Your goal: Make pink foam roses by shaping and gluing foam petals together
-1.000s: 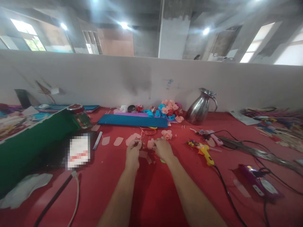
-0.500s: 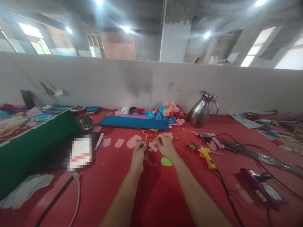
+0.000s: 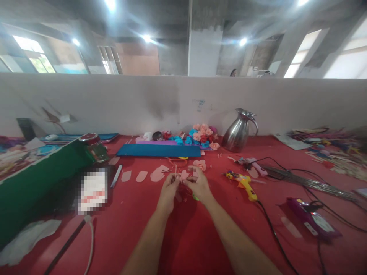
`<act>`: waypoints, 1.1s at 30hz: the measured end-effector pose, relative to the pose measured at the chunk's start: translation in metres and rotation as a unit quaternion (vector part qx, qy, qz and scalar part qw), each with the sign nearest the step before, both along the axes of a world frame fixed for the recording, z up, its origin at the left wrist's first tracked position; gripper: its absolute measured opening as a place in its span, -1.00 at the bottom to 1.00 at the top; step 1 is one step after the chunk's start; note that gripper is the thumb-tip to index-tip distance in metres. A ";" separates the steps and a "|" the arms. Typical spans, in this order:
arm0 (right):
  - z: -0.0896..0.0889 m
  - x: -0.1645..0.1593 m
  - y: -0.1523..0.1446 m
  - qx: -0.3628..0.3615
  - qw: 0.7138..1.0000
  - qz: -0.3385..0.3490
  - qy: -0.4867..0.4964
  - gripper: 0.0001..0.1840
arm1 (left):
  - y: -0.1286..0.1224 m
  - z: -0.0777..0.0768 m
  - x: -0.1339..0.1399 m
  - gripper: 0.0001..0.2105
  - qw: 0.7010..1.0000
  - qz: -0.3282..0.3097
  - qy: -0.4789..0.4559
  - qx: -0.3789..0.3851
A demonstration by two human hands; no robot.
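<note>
Petal [image 3: 183,175] pinched between your left hand [image 3: 169,190] and right hand [image 3: 198,186], fingers closed, thin stick upright at left fingertips.

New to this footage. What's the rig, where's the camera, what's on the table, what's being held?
There is no machine here: a person works with two bare hands, and one camera worn on the head looks forward and down, so both forearms enter from the bottom edge. The left hand and right hand meet over a red cloth-covered table, pinching a small pink paper flower piece between their fingertips. Near them lie flat pink paper petals, a yellow glue gun with a black cord, a purple corded tool, a long blue sheet, a pile of finished pink, red and blue paper roses, a steel jug and a bundle of thin wires. A green roll sits at the left.
</note>
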State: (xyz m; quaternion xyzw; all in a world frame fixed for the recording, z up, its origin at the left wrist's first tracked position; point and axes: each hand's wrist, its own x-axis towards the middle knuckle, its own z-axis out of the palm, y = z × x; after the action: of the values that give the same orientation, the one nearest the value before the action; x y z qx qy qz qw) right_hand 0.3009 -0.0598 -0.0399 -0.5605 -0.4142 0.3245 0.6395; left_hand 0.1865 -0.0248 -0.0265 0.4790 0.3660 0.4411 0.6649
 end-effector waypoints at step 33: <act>0.008 -0.003 -0.003 -0.011 0.992 0.037 0.123 -0.69 | 0.005 0.001 -0.003 -0.64 0.998 0.033 0.028 -0.051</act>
State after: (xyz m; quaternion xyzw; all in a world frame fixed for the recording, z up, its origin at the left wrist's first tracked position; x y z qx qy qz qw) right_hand 0.2979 -0.0629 -0.0320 -0.5077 -0.3490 0.4191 0.6669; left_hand 0.1840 -0.0195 -0.0259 0.4442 0.4217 0.4298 0.6634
